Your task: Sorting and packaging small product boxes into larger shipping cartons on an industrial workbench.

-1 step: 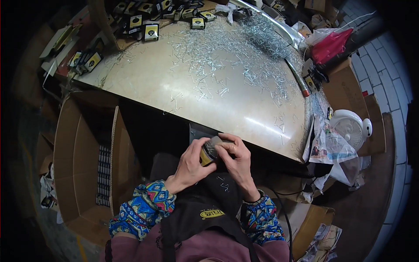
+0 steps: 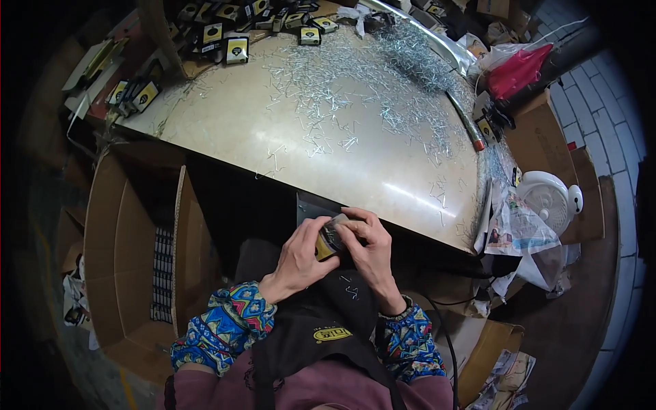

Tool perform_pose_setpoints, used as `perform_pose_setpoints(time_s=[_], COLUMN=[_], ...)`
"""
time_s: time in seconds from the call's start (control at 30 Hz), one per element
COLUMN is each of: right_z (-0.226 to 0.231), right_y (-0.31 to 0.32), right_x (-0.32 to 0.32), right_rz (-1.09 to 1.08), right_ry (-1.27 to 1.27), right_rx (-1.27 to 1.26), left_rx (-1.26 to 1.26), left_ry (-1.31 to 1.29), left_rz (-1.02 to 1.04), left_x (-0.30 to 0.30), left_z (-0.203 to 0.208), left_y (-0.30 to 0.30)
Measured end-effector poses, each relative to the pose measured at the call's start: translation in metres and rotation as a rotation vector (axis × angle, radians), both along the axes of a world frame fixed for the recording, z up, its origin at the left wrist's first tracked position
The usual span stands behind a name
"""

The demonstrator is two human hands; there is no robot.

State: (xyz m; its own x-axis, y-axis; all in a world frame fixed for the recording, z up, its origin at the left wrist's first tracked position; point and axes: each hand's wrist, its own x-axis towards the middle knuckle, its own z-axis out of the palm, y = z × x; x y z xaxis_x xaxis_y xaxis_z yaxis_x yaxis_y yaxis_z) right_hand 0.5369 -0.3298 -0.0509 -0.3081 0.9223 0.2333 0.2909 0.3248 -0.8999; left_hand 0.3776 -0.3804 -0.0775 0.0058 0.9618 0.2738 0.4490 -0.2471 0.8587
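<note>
In front of my body, just off the table's near edge, I hold a small black-and-yellow box [image 2: 329,243] with a greyish see-through part at its top. My left hand [image 2: 301,253] is wrapped round the box's left side, its thumb along the lower edge. From the right, my right hand [image 2: 369,242] closes on the upper end, thumb and fingers pressed against it. Thin metal pieces seem to show at the box's top, partly hidden by my fingers. A few bent wire pieces [image 2: 352,290] lie on my black apron below.
Bent metal wires [image 2: 328,96] are scattered over the table [image 2: 225,130], heaped into a tangled pile [image 2: 417,61] at the back right. Similar boxes [image 2: 237,50] line the far left. An open carton [image 2: 130,246] stands left, and a white fan [image 2: 547,201] right.
My hands and the box have shifted very slightly, with my right fingers moving a little on its upper end. Everything around them stays the same.
</note>
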Motion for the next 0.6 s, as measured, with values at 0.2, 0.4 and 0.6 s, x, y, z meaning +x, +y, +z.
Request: perform_pose_setpoints(time_s=[0.2, 0.4, 0.6], right_z=[0.014, -0.005, -0.001], right_y=[0.003, -0.015, -0.016], right_x=[-0.003, 0.003, -0.003], right_rz=[-0.127, 0.078, 0.074], right_ry=[0.062, -0.261, -0.179], right_rx=[0.107, 0.307, 0.310], left_rx=[-0.001, 0.072, 0.187], left_ry=[-0.027, 0.030, 0.089], left_rz=[0.034, 0.064, 0.067], left_x=[-0.003, -0.001, 0.002], left_z=[-0.008, -0.005, -0.004], left_y=[-0.002, 0.001, 0.002])
